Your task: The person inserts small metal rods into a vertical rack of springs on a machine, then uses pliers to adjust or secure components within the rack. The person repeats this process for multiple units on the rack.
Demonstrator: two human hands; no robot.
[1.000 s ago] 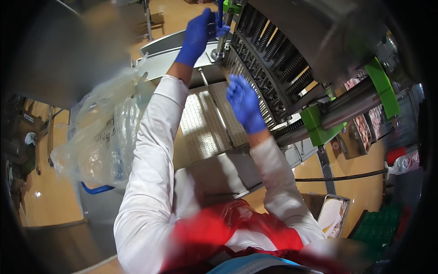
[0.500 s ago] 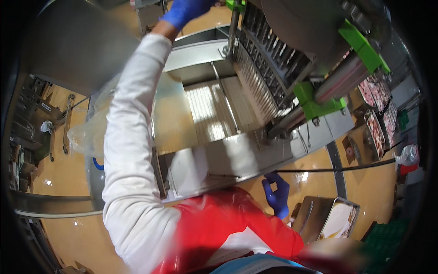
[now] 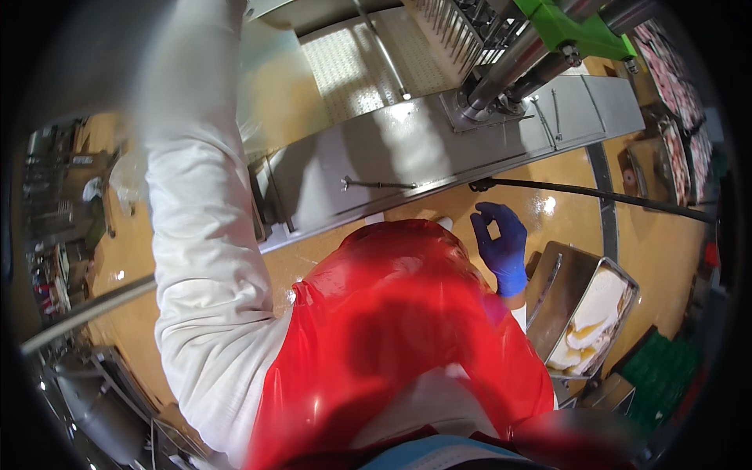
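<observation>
Head view, looking straight down past a red apron [image 3: 392, 329]. One right hand [image 3: 501, 243] in a blue glove hangs low beside the apron, above the tan floor [image 3: 580, 196]; thumb and forefinger are curled tip to tip in a small ring, the other fingers loosely bent. Whether anything is pinched between the two tips cannot be told. Nearest thing to it: one steel tray [image 3: 568, 278] on the floor side, just right of the hand, holding pale cream-coloured sheets or slabs. Hand and tray are apart, not touching.

One white sleeve [image 3: 204, 258], the left arm, runs up and out of the top of the picture; the left hand is out of view.

One steel machine housing [image 3: 439, 149] crosses above the hand, with one perforated belt [image 3: 352, 66] on top. One green bracket [image 3: 580, 27] clamps two steel rods at upper right. One black cable [image 3: 595, 194] runs along the floor between housing and hand. Green crates [image 3: 666, 368] at lower right, count unclear
</observation>
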